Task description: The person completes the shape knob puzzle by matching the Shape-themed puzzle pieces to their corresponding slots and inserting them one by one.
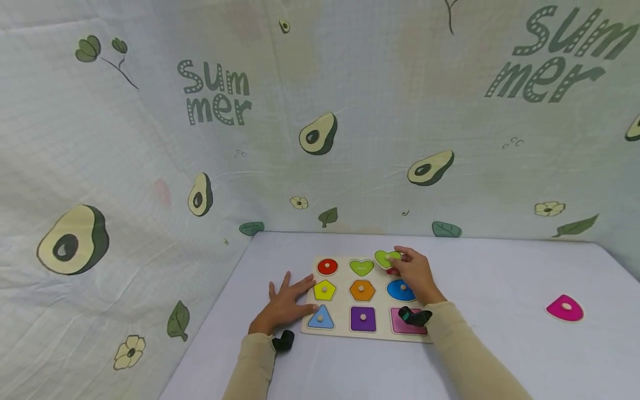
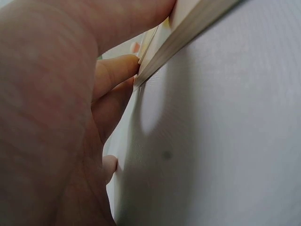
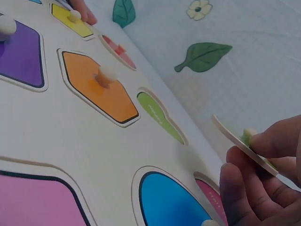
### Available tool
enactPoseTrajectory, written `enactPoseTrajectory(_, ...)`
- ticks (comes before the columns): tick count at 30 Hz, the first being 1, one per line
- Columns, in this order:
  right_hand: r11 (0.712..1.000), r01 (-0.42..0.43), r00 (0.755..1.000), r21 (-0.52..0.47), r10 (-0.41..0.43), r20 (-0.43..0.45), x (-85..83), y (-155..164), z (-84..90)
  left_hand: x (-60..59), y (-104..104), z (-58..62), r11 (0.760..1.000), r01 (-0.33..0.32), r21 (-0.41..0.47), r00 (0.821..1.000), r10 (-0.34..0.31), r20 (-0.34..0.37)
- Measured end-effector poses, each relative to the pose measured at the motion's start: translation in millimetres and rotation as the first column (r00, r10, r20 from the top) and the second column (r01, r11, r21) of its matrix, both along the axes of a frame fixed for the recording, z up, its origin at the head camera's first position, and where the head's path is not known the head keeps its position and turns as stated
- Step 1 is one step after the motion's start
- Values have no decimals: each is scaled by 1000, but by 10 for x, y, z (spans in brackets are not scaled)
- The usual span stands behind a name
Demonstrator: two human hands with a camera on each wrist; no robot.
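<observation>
My right hand (image 1: 415,272) pinches a green heart puzzle piece (image 1: 384,258), tilted and raised above the board's top right corner. In the right wrist view the heart piece (image 3: 244,149) appears nearly edge-on, thumb and fingers about it. My left hand (image 1: 287,305) lies with fingers spread at the left edge of the wooden shape puzzle board (image 1: 337,328), fingertips touching it. The left wrist view shows those fingers against the board's side (image 2: 164,52). An uncovered green heart recess (image 1: 361,268) sits at the top middle, and a pink recess (image 3: 211,195) shows near the right hand.
A pink rounded piece (image 1: 565,308) with a knob lies on the white table to the right. Seated in the board are knobbed pieces, including an orange hexagon (image 1: 362,295), a blue oval (image 1: 397,293) and a purple square (image 1: 363,326). A printed cloth (image 1: 370,189) hangs behind.
</observation>
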State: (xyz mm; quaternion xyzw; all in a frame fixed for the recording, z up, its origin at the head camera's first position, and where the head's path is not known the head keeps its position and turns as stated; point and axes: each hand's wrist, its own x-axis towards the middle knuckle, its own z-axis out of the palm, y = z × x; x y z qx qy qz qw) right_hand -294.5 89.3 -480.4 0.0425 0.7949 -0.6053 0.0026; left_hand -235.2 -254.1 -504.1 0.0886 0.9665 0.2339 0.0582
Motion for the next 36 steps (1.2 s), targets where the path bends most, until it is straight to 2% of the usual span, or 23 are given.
enactPoseTrajectory(12,994,-60,998,96,62,-19,-96,-106,-87,11,26,31,1000,4,-8,1000,-4,8)
enactPoseTrajectory(21,968,-133,987,215,149,-57,-143,-217,-63,11,14,28,1000,-2,-17,1000,2,16)
enactPoseTrajectory(29,946,-119,988,300,143,-60,-142,-272,-37,9,22,22,1000,1,-10,1000,-1,5)
enactPoseTrajectory(34,948,-111,981,300,152,-120,-165,-310,-52,23,24,51,1000,4,-2,1000,-4,7)
enactPoseTrajectory(36,947,-117,980,298,158,-117,-169,-329,-53,23,20,50,1000,2,-7,1000,-2,12)
